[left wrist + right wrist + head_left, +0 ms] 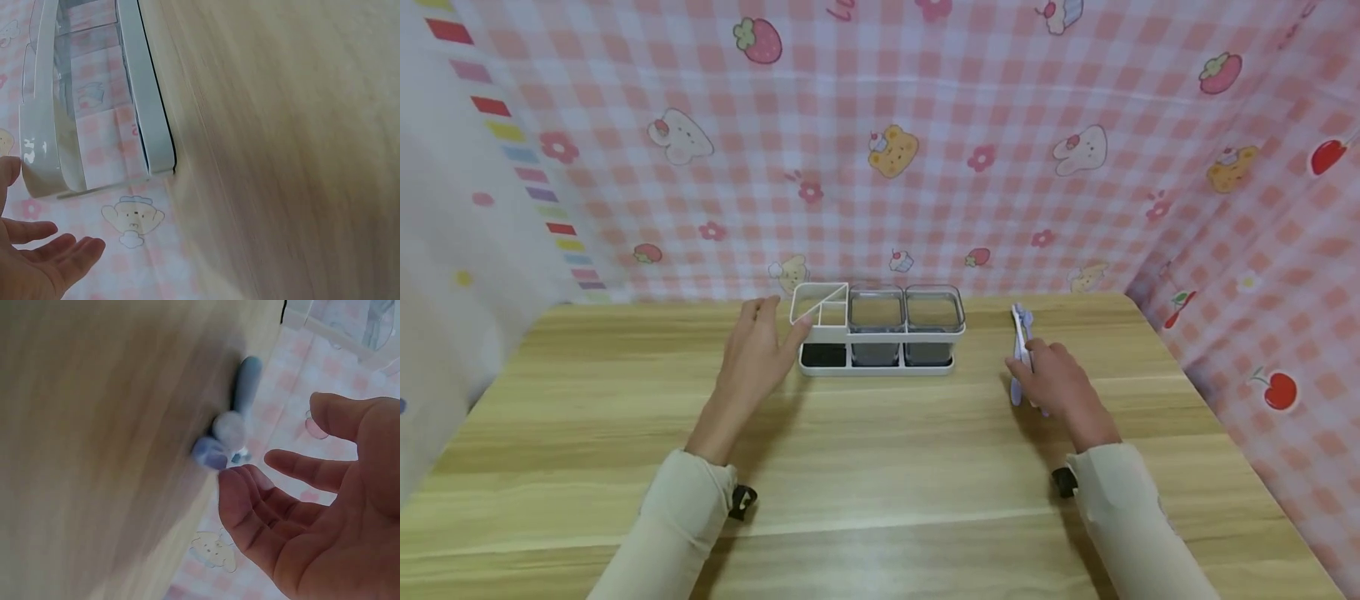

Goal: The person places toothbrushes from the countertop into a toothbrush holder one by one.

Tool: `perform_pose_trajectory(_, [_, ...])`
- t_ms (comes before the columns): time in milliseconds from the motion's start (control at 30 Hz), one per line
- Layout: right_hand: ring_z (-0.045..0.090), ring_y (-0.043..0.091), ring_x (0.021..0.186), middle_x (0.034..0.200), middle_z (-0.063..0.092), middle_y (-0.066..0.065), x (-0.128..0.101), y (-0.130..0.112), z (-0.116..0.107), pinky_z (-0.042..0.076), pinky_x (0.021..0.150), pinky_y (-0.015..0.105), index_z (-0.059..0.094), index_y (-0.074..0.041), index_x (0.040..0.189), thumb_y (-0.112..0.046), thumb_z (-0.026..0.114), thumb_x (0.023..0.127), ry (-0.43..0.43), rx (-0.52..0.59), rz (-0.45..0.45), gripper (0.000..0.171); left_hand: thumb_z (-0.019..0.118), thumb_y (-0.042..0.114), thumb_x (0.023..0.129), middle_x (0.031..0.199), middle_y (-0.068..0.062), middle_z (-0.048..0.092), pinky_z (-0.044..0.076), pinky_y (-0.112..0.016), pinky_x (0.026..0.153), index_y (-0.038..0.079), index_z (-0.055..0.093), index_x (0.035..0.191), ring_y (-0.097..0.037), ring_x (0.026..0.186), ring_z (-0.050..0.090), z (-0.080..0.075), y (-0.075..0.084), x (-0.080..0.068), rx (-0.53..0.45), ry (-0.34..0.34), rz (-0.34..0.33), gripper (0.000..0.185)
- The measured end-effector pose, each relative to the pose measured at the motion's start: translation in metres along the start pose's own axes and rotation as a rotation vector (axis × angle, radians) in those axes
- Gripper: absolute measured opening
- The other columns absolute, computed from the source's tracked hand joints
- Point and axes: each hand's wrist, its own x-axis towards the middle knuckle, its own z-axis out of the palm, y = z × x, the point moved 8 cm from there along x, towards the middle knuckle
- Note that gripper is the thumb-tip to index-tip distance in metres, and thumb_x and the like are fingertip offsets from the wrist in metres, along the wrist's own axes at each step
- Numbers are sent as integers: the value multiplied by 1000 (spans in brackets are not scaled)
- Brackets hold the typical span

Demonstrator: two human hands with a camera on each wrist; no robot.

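the spoons (1021,350), a small pale-blue bundle, lie on the bench (880,467) well to the right of the seasoning rack (877,331), just under the fingertips of the right hand (1054,382). the right wrist view shows that hand spread, fingers loose, near the spoon handles (232,428) but not closed round them. the left hand (758,350) is also spread, fingers straight, beside the rack's left end, where the small white lid (820,303) stands tilted up; i cannot tell if it touches. as i judge it, the risks are these: several slim handles may fan apart or skid on the smooth wood if pinched off-centre, and a nudge from the left hand could shift the light rack or knock the raised lid shut.
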Motion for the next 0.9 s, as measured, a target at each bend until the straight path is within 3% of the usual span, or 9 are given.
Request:
perform_pose_trajectory(233, [48, 50, 118, 131, 47, 41, 6, 20, -1, 44, 95, 64, 42, 15, 141, -31, 44, 107, -19, -4, 41, 56, 56, 39, 103, 139, -27, 48, 41, -59, 106, -8, 47, 144, -45, 125, 49, 3, 2, 4, -31, 6, 31, 63])
perform_pose_trajectory(433, [56, 46, 108, 124, 54, 40, 11, 29, 0, 48, 90, 60, 45, 17, 135, -27, 45, 107, -28, -14, 37, 53, 58, 36, 102, 137, -25, 51, 42, -59, 105, -4, 48, 145, -42, 123, 50, 6, 2, 4, -59, 17, 52, 60])
perform_pose_trajectory(667, [58, 41, 102, 124, 57, 37, 17, 31, -1, 50, 88, 54, 47, 17, 134, -27, 46, 105, -47, 3, 45, 53, 56, 31, 103, 131, -24, 53, 52, -49, 91, -5, 48, 146, -38, 108, 57, 10, 1, 6, -133, 0, 50, 56])
perform_pose_trajectory(900, [56, 43, 105, 125, 56, 35, 25, 35, -6, 50, 88, 53, 48, 16, 133, -27, 47, 104, -56, 21, 72, 52, 57, 27, 103, 133, -26, 53, 53, -47, 97, -8, 46, 146, -37, 119, 56, 11, 3, 9, -173, -2, 54, 56])
